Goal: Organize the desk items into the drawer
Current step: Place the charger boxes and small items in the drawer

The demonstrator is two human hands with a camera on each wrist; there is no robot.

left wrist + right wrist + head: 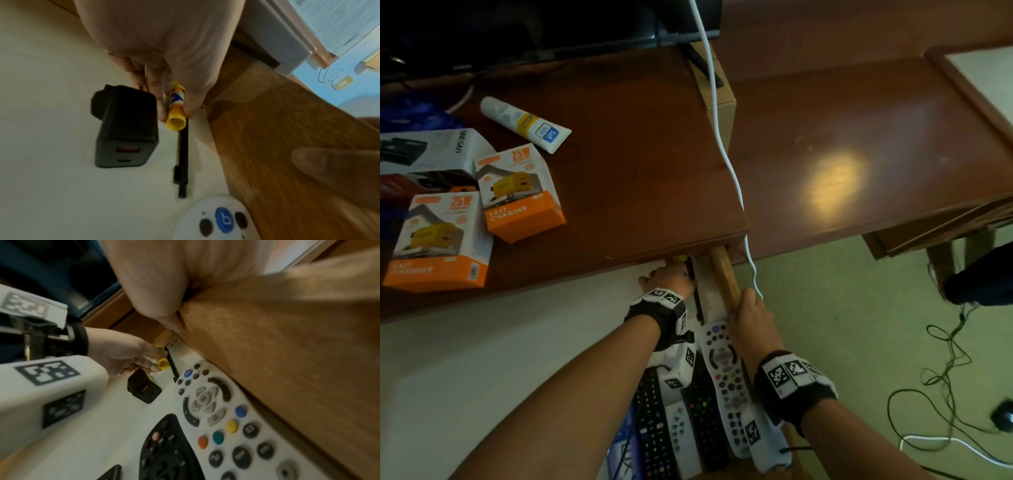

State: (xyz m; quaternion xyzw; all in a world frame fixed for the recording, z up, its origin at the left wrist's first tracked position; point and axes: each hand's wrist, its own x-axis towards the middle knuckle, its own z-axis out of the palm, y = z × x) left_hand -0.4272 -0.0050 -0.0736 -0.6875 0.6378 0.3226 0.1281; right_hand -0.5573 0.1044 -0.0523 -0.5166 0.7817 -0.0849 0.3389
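The open drawer has a white floor [51, 186] and a wooden right wall [726, 277]. Deep inside it, under the desk edge, my left hand [671, 274] pinches a small yellow tube [175, 110], also seen as the yellow tube [162, 364]. A black pen [183, 162] lies beside the tube along the wall. A black charger block [125, 129] lies left of the pen. My right hand [748, 310] grips the drawer's wooden wall. Several remotes fill the near part, among them a white remote [724, 370] and a black remote [654, 428].
On the desk top [637, 154] lie two orange charger boxes [522, 193] [438, 240], a white tube [524, 123] and a larger box [424, 150]. A white cable [726, 154] hangs over the desk edge beside the drawer. Black cables [941, 370] trail on the floor.
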